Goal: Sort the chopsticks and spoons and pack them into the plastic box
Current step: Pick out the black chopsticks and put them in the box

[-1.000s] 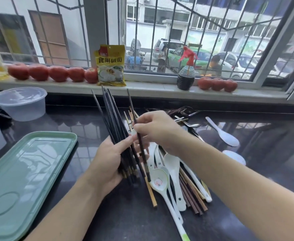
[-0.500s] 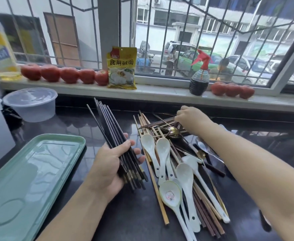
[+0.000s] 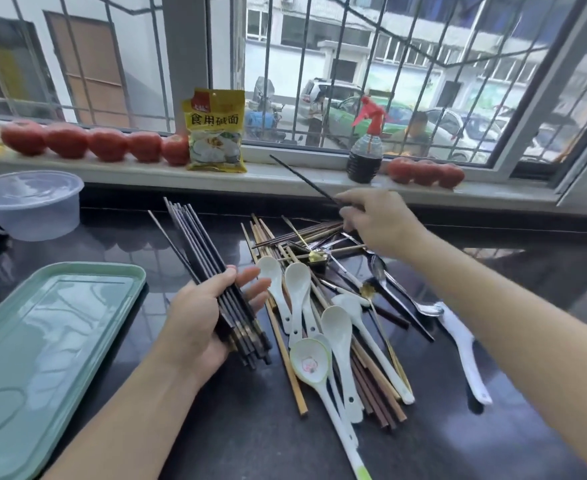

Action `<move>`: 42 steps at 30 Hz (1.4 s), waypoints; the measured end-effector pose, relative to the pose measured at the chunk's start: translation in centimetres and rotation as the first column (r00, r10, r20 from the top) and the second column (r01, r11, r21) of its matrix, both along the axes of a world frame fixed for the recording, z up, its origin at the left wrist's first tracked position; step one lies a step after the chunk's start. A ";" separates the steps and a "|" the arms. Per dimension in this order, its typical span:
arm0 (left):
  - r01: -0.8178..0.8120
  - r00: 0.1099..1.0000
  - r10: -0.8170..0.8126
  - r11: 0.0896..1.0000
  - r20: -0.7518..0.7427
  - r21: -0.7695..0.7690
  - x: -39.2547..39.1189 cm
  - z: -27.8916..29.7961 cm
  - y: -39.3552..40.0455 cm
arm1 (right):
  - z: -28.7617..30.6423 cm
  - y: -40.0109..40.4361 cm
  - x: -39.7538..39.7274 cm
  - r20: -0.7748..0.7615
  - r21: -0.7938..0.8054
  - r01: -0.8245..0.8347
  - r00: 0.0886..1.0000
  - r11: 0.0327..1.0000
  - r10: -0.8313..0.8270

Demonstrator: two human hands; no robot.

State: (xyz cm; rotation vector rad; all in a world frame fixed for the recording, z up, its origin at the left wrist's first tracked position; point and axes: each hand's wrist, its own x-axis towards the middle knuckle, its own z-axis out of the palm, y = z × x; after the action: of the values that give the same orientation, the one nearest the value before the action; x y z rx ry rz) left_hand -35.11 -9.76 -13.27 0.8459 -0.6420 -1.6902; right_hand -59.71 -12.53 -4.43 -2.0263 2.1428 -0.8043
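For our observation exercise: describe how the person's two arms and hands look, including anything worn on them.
Both forearms are bare as far as the frame shows: no sleeves, gloves, watch, rings or bracelets in view. The left hand and right hand show short, unpainted nails where these can be seen.

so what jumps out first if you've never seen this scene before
The heap of mixed utensils in the middle of the dark counter: white ceramic spoons, metal spoons and wooden chopsticks lying crisscross. Just left of it, the left hand grips a fanned bundle of dark chopsticks, while the right hand lifts one more dark chopstick above the heap's far end. Behind, red tomatoes line the windowsill.
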 end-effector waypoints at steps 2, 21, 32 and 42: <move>0.008 1.000 -0.008 1.000 -0.002 -0.005 -0.4 0.0 0.2 | -2.1 3.7 5.0 0.165 -0.021 -0.147 0.975 0.989 0.149; -0.078 0.997 0.078 0.993 0.005 0.086 -0.1 -2.0 -1.1 | -8.3 8.3 -4.1 -0.032 0.382 -0.074 0.995 0.921 0.094; -0.077 0.997 0.078 0.994 -0.004 0.073 -0.1 -2.1 -1.3 | -7.9 6.1 -5.1 0.065 0.034 0.179 0.981 0.983 -0.181; -0.041 0.998 0.037 0.997 -0.056 -0.069 0.3 -1.8 -1.6 | -8.7 -10.1 -1.2 -0.266 0.480 0.020 0.956 0.877 0.124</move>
State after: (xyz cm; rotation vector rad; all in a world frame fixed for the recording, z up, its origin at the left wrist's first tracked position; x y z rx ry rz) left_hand -34.81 -11.37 -15.06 0.7551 -0.6394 -1.6406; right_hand -60.89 -22.65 -13.13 -2.0036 2.1283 0.0553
